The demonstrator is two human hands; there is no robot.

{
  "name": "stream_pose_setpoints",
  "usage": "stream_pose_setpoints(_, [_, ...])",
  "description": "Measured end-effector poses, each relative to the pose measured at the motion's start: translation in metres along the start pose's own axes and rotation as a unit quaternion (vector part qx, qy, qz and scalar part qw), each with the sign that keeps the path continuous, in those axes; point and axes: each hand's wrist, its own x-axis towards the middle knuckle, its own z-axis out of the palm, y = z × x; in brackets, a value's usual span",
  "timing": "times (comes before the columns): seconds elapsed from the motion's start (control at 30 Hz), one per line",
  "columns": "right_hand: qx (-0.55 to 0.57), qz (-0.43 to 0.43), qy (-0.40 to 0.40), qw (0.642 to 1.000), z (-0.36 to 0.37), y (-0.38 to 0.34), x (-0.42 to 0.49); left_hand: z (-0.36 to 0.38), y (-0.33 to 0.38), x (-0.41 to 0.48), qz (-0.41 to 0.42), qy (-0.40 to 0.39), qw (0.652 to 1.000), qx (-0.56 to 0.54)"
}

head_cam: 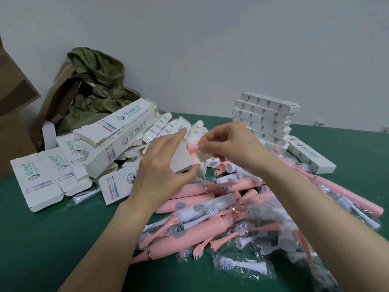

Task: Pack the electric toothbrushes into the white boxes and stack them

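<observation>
Green felt-looking counter (pixel 63 239) is pretty much buried in stock here; left hand (pixel 162 165) grips an open white cardboard box (pixel 181 159), thumb under it and fingers over the top; right hand (pixel 231 142) pinches a pink toothbrush piece in clear plastic wrap (pixel 194 147) right at the box mouth, touching it. Just below the hands sits a messy heap of pink electric toothbrushes and bagged brush heads (pixel 210 207); neat stack of closed white boxes (pixel 263 116) stands behind the right hand by the wall; jumble of unfilled printed white boxes (pixel 105 144) lies to the left; brown cardboard carton (pixel 61 91) with crumpled olive wrapping (pixel 96 81) sits in the far left corner.
</observation>
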Motion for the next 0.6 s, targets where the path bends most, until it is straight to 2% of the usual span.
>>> stream_pose_setpoints(0.1, [-0.115,-0.042,0.001,0.992,0.01,-0.01,0.0,0.004,0.0,-0.002,0.031,-0.017,0.999,-0.003])
stream_pose_setpoints(0.13, [-0.122,-0.048,-0.009,0.991,0.013,-0.013,0.0,0.005,0.0,-0.002,0.026,-0.013,1.0,-0.007])
stream_pose_setpoints(0.17, [-0.093,-0.046,-0.024,0.994,0.015,-0.014,-0.001,0.005,0.0,-0.002,0.014,-0.006,1.0,-0.01])
stream_pose_setpoints(0.23, [0.038,-0.014,-0.039,0.998,0.017,-0.015,-0.004,0.002,0.0,0.0,-0.009,0.013,1.0,-0.008])
stream_pose_setpoints(0.3, [0.136,0.015,0.01,0.991,0.02,-0.009,-0.005,0.002,0.001,0.001,-0.009,0.022,1.0,-0.001])
stream_pose_setpoints(0.37, [0.149,-0.003,0.082,0.986,0.025,-0.006,-0.006,0.002,0.002,0.001,-0.001,0.022,1.0,0.007])
stream_pose_setpoints(0.43, [0.156,-0.028,0.121,0.98,0.029,-0.002,-0.007,0.003,0.003,0.0,0.003,0.024,1.0,0.01])
stream_pose_setpoints(0.53, [0.092,-0.088,0.189,0.974,0.04,0.005,-0.013,0.002,0.003,0.0,0.001,0.036,0.999,0.01])
stream_pose_setpoints(0.6, [0.017,-0.137,0.201,0.97,0.046,0.005,-0.015,0.001,0.004,0.0,0.002,0.043,0.999,0.004])
